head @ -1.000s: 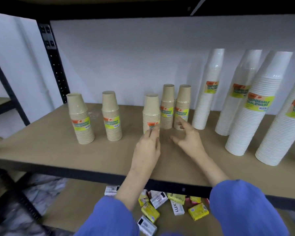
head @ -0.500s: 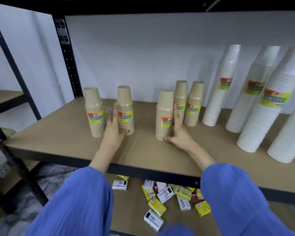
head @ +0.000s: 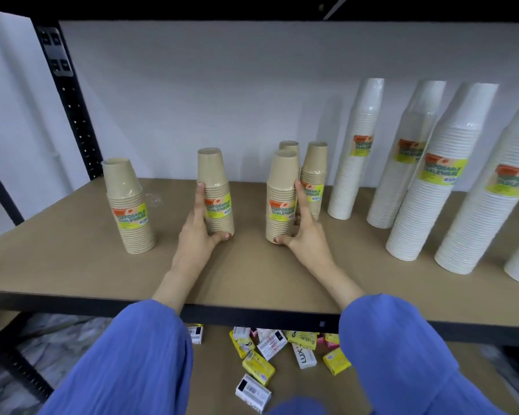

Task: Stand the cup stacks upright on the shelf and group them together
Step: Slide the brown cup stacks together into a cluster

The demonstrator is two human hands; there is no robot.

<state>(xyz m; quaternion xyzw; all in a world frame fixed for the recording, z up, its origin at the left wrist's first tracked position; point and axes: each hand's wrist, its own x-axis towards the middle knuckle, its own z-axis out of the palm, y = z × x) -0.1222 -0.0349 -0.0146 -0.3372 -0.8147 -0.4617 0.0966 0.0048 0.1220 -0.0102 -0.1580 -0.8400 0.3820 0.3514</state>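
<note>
**Two hands on the beige cup stacks**

Five beige cup stacks stand upright on the shelf [head: 72,265]. The left hand [head: 197,235] grips the second stack [head: 215,193], fingers up its left side and thumb at its base. The right hand [head: 304,235] grips the front stack of the group [head: 282,202], fingers on its right side, thumb at the bottom. Two more beige stacks [head: 313,178] stand just behind it, close together. The leftmost stack [head: 129,205] stands alone, apart from the others. Tall white cup stacks [head: 354,151] stand to the right. Small boxes [head: 258,366] lie on the lower level.
</note>
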